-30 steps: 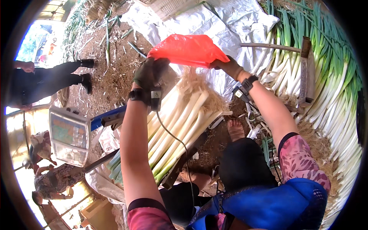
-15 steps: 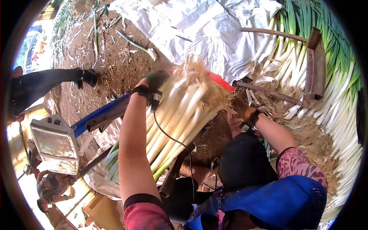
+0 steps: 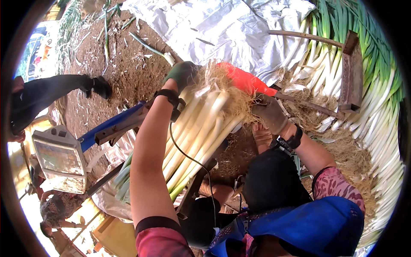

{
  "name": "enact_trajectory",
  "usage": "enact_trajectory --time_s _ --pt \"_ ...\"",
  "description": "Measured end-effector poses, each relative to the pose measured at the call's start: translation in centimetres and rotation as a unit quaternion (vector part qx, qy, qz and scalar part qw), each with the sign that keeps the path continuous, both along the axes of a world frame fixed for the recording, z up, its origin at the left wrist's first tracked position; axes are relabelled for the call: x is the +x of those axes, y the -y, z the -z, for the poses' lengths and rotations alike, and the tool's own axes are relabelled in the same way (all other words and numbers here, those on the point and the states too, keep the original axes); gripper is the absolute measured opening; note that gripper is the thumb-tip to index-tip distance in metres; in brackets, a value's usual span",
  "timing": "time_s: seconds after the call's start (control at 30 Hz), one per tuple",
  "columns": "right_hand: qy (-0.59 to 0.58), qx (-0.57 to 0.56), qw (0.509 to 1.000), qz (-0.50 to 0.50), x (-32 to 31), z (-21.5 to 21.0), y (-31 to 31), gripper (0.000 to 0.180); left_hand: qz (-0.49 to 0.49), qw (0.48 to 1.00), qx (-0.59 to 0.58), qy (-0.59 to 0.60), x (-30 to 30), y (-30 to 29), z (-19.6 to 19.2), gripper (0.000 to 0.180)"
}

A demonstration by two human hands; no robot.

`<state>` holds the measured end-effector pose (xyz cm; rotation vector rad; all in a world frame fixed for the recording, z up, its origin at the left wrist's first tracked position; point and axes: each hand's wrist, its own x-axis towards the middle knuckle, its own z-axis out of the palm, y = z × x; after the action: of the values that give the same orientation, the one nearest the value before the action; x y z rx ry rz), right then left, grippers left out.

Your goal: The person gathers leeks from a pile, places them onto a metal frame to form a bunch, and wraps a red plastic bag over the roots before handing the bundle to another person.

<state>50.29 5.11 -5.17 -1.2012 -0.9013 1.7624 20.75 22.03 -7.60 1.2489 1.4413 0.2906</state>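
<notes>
A bundle of leeks lies slantwise before me, shaggy roots at the far end and green leaves toward the lower left. My left hand, in a dark green glove, is closed against the left side of the roots; its fingertips are hidden. On the roots' right side is my right hand, in a greyish glove, its fingers bent against them and partly covered. Behind the roots shows a piece of bright red material; whether either hand touches it is unclear. Both wrists wear black straps, and a cable hangs from the left one.
A long pile of leeks runs down the right. A wooden frame stands before it. Silvery sheeting covers ground at the far side. At left are a scale with a display, metal bars, another person's leg and a seated person.
Both hands have moved slightly farther away, the left one also to the right. More of the red material shows, shifted up and right behind the roots. The leek bundle has barely moved.
</notes>
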Motion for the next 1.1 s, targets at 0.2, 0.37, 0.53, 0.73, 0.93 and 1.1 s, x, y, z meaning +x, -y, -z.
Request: enact_trajectory --time_s 0.2,0.37,0.53,0.73,0.93,1.1 --pt "-0.132 -0.097 0.985 -0.052 2.9 0.0 -1.0 0.031 -0.072 0.989 -0.041 0.120 0.6 0.8 0.4 0.022" --pt "0.246 -0.007 0.963 -0.113 -1.2 0.5 -1.3 0.034 0.396 0.858 0.319 -0.065 -5.8 -0.2 0.6 0.020" --pt "0.112 0.066 0.990 -0.057 -2.0 -3.6 -1.1 0.027 0.382 0.868 0.271 -0.162 -4.0 -1.5 -1.7 0.027" --pt "0.175 0.259 0.948 -0.066 -2.0 -4.6 -1.3 0.012 0.296 0.894 0.096 -0.321 2.0 -1.0 -4.1 0.021" --pt "0.238 0.298 0.924 -0.029 -2.3 -3.6 -0.7 0.013 -0.034 0.998 0.045 -0.035 2.0 1.0 -4.7 0.022" --pt "0.055 0.098 0.992 -0.055 -0.3 -2.5 -0.2 0.016 -0.073 0.985 0.046 0.146 -0.4 2.0 -3.4 0.024"
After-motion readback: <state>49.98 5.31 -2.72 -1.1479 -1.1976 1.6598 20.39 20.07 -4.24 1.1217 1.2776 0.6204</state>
